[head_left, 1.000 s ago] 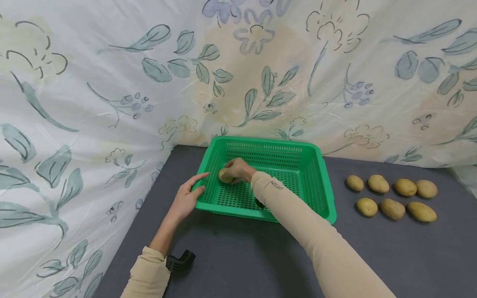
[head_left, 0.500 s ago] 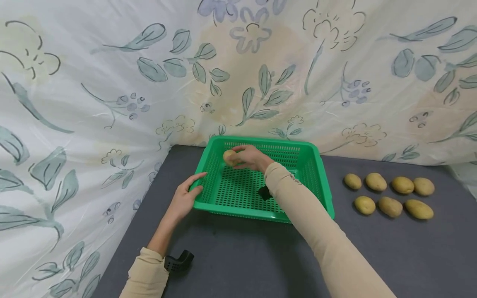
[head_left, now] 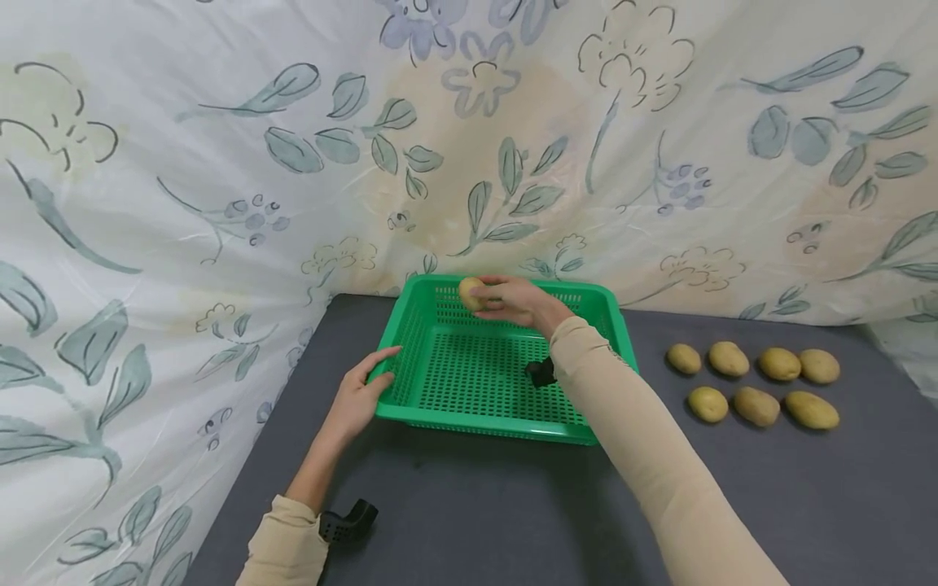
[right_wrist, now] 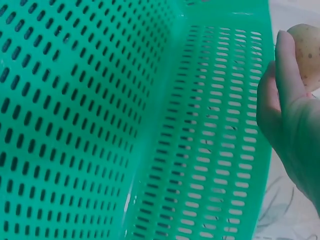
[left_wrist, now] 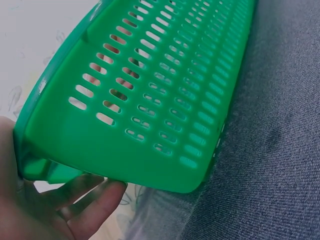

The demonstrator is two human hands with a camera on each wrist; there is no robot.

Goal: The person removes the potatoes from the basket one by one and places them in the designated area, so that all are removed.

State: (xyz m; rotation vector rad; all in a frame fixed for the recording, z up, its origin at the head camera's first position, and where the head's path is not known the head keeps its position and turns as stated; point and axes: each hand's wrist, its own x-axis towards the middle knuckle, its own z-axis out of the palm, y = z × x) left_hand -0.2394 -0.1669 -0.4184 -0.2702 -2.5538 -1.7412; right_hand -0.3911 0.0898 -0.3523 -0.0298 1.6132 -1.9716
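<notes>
A green plastic basket [head_left: 498, 419] with slotted walls stands on the dark table. My left hand [head_left: 357, 399] grips its left rim, thumb and fingers on either side of the wall. In the left wrist view, fingers [left_wrist: 97, 207] curl beneath the rim of the basket [left_wrist: 120, 160]. My right hand [head_left: 516, 299] holds a potato [head_left: 471, 294] pinched between thumb and fingers, raised over the far part of the basket. The right wrist view shows the potato [right_wrist: 306, 55], speckled brown, partly cut off at the frame edge, above the rim level.
Right of the basket lie several potatoes in two rows, among them a front-row potato [head_left: 758, 406] and a back-row potato [head_left: 729, 359]. A floral curtain [head_left: 469, 163] hangs behind and to the left. Black wrist mounts, such as the left mount [head_left: 350, 522], stick out from both forearms.
My right hand has lifted the potato from the basket's left floor and moved it up, away and slightly right. The left hand stays on the rim. The view has shifted slightly.
</notes>
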